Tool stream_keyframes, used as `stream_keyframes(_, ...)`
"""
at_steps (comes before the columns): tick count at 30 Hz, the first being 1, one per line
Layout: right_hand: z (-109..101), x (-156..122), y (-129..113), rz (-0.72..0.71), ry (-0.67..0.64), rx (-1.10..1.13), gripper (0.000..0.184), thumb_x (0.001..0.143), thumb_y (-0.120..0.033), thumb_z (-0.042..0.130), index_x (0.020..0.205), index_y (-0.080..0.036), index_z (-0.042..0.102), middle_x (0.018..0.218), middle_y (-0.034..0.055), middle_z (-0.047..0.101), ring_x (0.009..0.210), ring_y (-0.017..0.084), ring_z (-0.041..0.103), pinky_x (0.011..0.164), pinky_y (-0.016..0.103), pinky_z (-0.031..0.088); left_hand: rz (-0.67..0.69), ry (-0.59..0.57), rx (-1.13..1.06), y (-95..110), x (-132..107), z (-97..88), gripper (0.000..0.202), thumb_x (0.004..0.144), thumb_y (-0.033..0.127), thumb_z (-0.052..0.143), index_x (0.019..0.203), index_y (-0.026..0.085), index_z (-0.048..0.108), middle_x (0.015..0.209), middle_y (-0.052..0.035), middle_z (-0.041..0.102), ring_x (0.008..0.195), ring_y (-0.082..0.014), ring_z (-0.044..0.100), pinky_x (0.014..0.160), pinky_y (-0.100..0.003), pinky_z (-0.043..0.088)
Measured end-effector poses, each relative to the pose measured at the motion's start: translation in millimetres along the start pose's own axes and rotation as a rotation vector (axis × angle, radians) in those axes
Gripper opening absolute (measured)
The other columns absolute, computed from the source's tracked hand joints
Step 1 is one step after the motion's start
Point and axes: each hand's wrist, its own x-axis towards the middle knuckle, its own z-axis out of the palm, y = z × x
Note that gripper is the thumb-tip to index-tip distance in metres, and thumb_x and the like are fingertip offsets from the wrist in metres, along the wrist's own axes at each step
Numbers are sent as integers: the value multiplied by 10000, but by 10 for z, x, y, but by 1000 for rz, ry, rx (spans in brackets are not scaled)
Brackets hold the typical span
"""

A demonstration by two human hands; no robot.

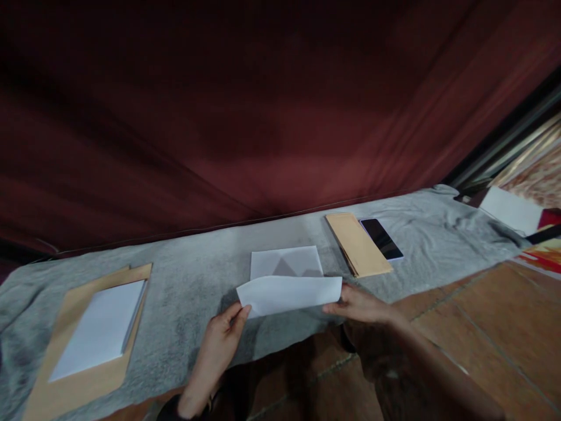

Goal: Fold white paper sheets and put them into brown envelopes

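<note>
A sheet of white paper (289, 295) is held up between my two hands, its upper edge slightly curved. My left hand (225, 333) pinches its lower left corner between thumb and fingers. At the other end, my right hand (357, 303) grips the right edge, thumb in front and fingers mostly behind. Just beyond lies another white sheet (287, 261) flat on the grey cloth (184, 304), partly covered by the held paper. Whether the held paper is folded, I cannot tell.
On the left, a stack of white paper (99, 327) rests on large brown envelopes (76, 394). Smaller brown envelopes (359, 245) lie to the right beside a dark phone (382, 238). A dark red curtain (280, 128) hangs behind; tiled floor (482, 316) shows at the right.
</note>
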Motion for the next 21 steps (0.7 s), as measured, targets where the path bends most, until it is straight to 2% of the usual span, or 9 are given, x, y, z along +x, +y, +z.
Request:
stream_keyframes(3, 25, 18, 32, -12, 20, 165, 486, 853, -481, 700, 1261, -219, 674, 1206, 54, 711, 1185, 262, 612, 1061, 397, 457, -2, 37, -3, 64, 40, 55, 441, 837, 580, 537, 854, 192, 745, 846, -46, 783, 795, -210, 700, 740, -261, 541)
stream_keyframes(7, 14, 60, 159, 81, 105, 305, 437, 847, -564, 682, 1028, -172, 746, 1008, 51, 744, 988, 242, 662, 939, 381, 505, -17, 30, -19, 90, 108, 122, 434, 848, 571, 511, 844, 187, 714, 762, -24, 737, 700, -177, 646, 663, -247, 499)
stream_keyframes(9, 13, 103, 227, 125, 144, 361, 452, 837, -580, 685, 975, -155, 750, 939, 45, 741, 894, 220, 660, 885, 359, 504, -46, -1, -28, 63, 132, 135, 431, 828, 580, 513, 802, 191, 699, 745, -27, 727, 699, -185, 642, 669, -261, 499)
stream_keyframes(15, 109, 279, 359, 157, 288, 391, 428, 853, -559, 641, 964, -156, 732, 851, 24, 709, 751, 168, 611, 740, 292, 469, -156, -38, -21, -43, 118, 120, 436, 787, 606, 531, 741, 202, 688, 676, -25, 697, 653, -196, 632, 613, -275, 470)
stream_keyframes(17, 155, 348, 404, 188, 360, 341, 411, 867, -549, 603, 934, -161, 720, 787, 10, 681, 677, 151, 575, 656, 269, 437, -168, -6, 74, -47, 122, 141, 411, 825, 565, 511, 783, 201, 695, 674, -26, 695, 632, -193, 626, 605, -278, 454)
stream_keyframes(21, 198, 470, 475, 272, 469, 178, 388, 868, -534, 549, 817, -174, 682, 656, -9, 600, 585, 137, 500, 533, 246, 340, -202, 82, 427, 17, 170, 219, 335, 922, 435, 473, 921, 201, 713, 744, -57, 729, 678, -212, 659, 633, -290, 424)
